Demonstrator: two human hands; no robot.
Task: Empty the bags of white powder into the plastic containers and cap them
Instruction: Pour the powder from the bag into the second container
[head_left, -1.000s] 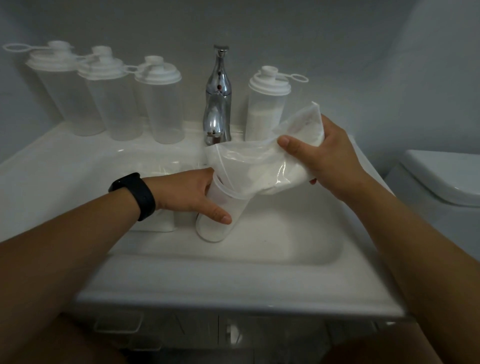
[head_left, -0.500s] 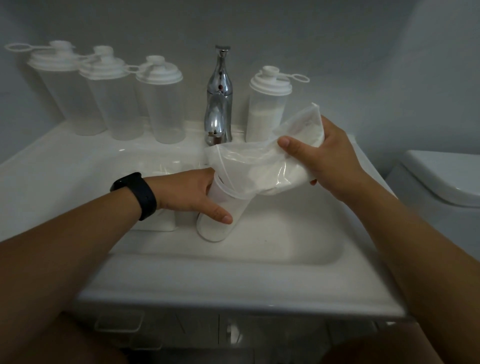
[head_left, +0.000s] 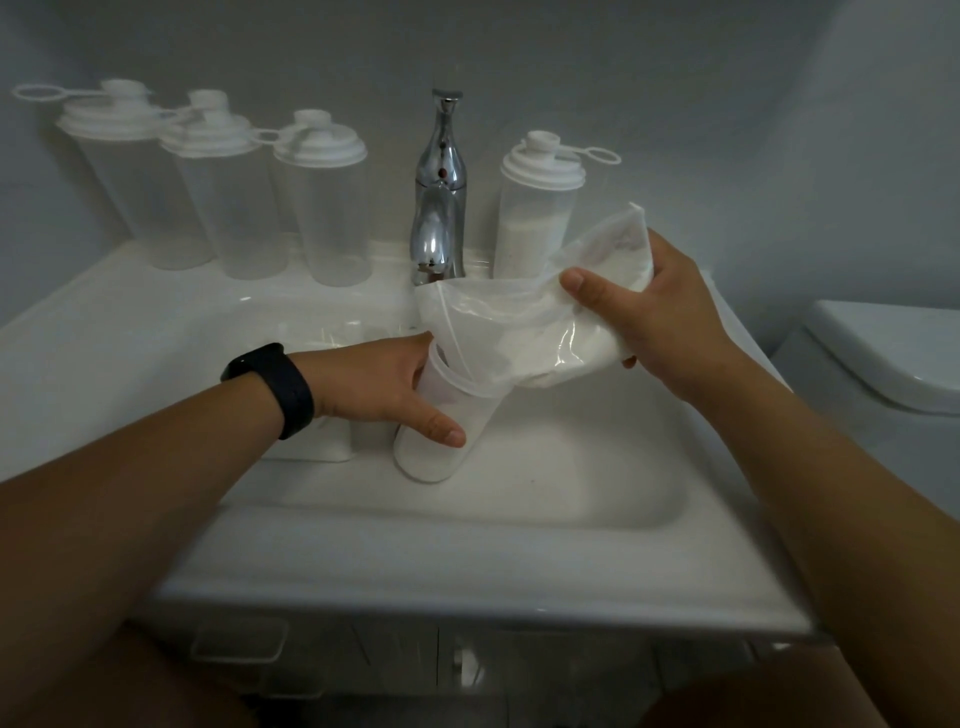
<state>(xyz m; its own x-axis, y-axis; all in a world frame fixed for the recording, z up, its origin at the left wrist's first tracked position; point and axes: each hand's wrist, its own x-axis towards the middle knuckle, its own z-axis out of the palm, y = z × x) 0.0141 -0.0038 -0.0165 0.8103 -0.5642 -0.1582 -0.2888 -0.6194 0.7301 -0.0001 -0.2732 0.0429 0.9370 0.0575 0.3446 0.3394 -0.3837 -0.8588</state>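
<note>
An uncapped clear plastic container (head_left: 434, 452) stands tilted in the sink basin, with white powder in its bottom. My left hand (head_left: 384, 384) grips it just under the rim. My right hand (head_left: 649, 312) holds a clear plastic bag of white powder (head_left: 524, 332) by its closed end, raised to the right. The bag's open mouth hangs into the container's rim. A capped container (head_left: 535, 218) partly filled with powder stands behind, right of the faucet.
Three empty capped containers (head_left: 244, 197) line the sink's back left ledge. A chrome faucet (head_left: 439, 197) rises at the back centre. The white sink (head_left: 467, 561) fills the foreground. Something white (head_left: 322, 447) lies behind my left wrist. A toilet (head_left: 893, 358) is at right.
</note>
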